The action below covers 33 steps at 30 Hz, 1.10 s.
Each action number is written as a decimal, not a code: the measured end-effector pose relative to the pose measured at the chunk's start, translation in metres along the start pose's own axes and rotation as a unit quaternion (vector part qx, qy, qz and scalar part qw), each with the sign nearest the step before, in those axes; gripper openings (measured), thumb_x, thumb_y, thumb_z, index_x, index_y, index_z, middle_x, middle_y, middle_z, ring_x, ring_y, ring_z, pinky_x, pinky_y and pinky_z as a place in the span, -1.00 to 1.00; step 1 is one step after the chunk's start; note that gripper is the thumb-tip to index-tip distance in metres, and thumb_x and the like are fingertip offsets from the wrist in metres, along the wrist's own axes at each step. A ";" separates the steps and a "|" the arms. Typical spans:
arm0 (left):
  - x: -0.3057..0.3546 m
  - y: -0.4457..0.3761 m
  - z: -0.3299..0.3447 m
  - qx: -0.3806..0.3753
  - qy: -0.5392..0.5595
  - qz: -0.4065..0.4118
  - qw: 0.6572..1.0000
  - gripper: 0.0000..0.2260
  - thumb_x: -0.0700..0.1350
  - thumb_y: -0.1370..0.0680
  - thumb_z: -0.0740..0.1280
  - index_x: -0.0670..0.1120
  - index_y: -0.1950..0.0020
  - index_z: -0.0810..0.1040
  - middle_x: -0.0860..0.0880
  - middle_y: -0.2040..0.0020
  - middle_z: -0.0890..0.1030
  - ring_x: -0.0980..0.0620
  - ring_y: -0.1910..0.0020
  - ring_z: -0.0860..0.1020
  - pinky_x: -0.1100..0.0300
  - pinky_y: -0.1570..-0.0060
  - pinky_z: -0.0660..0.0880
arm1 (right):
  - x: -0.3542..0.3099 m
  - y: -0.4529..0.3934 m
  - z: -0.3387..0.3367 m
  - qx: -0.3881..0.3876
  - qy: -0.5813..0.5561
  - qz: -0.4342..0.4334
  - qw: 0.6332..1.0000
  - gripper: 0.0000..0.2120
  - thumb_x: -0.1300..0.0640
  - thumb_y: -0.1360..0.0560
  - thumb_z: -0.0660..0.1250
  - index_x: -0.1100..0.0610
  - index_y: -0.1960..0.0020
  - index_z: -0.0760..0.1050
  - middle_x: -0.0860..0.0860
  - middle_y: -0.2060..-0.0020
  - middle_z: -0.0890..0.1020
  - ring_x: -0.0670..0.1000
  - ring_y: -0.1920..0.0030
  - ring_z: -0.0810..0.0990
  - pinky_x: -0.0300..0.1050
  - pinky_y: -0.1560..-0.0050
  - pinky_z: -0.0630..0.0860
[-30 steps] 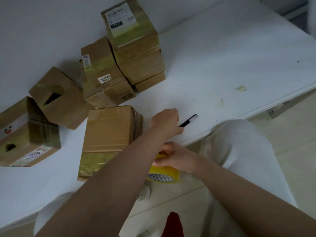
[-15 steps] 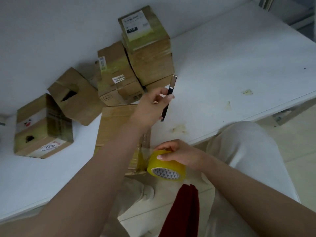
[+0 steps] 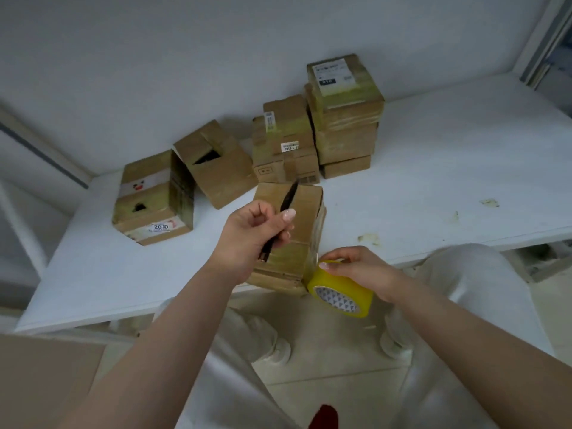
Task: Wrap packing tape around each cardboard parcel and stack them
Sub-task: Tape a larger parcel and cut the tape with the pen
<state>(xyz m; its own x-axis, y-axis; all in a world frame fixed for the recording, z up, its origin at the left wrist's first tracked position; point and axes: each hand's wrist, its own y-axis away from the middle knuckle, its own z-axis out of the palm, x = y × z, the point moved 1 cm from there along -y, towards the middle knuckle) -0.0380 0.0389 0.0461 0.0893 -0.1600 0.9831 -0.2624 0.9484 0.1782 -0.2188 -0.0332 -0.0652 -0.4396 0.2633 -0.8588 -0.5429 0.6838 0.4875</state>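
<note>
Against a pale wall, we see a white table (image 3: 433, 168) carrying cardboard boxes: a stack (image 3: 345, 119) far right, a taped one (image 3: 284, 144) beside it, two torn ones (image 3: 154, 196) left. At the near edge lies the parcel (image 3: 305, 209) we are taping. Our right hand (image 3: 362, 270) curls round the yellow tape roll (image 3: 340, 294), just beside the parcel's near corner. Our left hand (image 3: 253, 230) pinches a thin black cutter (image 3: 286, 199) above the parcel.

Bare white table (image 3: 448, 168) lies open at the frame's right; parcels (image 3: 284, 140) crowd the upper centre against the wall (image 3: 154, 57); bare tabletop lower left.
</note>
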 end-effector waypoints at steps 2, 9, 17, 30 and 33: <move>-0.006 0.007 -0.010 0.010 -0.033 -0.005 0.999 -0.75 -0.16 -0.40 0.47 -0.10 0.19 0.38 -0.07 0.34 0.60 0.02 0.38 0.53 0.20 0.28 0.54 | -0.003 0.003 0.003 0.018 0.009 -0.005 1.000 -0.74 -0.09 -0.42 0.48 0.02 -0.04 0.65 0.02 0.00 0.65 -0.03 0.02 0.61 -0.18 0.01 0.51; -0.021 0.019 -0.015 -0.037 -0.116 -0.043 0.992 -0.79 -0.20 -0.63 0.25 -0.12 -0.26 0.45 -0.08 0.22 0.64 0.11 0.37 0.44 0.26 0.31 0.49 | -0.010 0.007 0.004 0.033 0.038 -0.003 0.999 -0.80 -0.14 -0.39 0.49 -0.05 0.08 0.62 -0.01 0.02 0.63 0.01 -0.02 0.60 -0.11 -0.07 0.53; -0.031 0.001 0.001 -0.038 -0.234 -0.104 0.966 -0.73 -0.01 -0.68 0.14 -0.09 0.09 0.53 0.05 0.40 0.53 0.11 0.41 0.43 0.26 0.34 0.40 | -0.008 0.004 0.003 0.037 0.068 0.005 0.997 -0.65 -0.11 -0.38 0.51 0.04 -0.08 0.63 -0.02 -0.02 0.62 0.00 -0.05 0.59 -0.11 -0.11 0.52; -0.042 -0.014 0.000 -0.072 -0.425 -0.121 0.894 -0.71 -0.04 -0.68 0.12 -0.03 0.18 0.48 0.03 0.19 0.56 0.06 0.16 0.48 0.17 0.05 0.44 | -0.011 0.002 -0.012 0.042 0.320 0.028 0.946 -0.64 -0.28 -0.51 0.26 -0.18 -0.23 0.55 -0.15 -0.29 0.54 -0.02 -0.30 0.48 -0.07 -0.24 0.40; -0.031 -0.010 -0.002 -0.079 -0.446 -0.120 0.883 -0.74 -0.04 -0.66 0.17 -0.03 0.17 0.54 0.00 0.17 0.58 0.06 0.14 0.52 0.21 0.07 0.44 | -0.009 0.001 -0.014 0.044 0.292 0.012 0.955 -0.72 -0.19 -0.58 0.22 -0.13 -0.09 0.64 -0.09 -0.11 0.65 -0.01 -0.16 0.56 -0.05 -0.20 0.46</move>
<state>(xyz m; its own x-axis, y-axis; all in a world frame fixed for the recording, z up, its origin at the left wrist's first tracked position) -0.0360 0.0348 0.0142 -0.6874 -0.4475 0.5721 -0.1949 0.8724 0.4482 -0.2255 -0.0442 -0.0542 -0.7892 -0.1267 -0.6009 -0.4761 0.7443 0.4684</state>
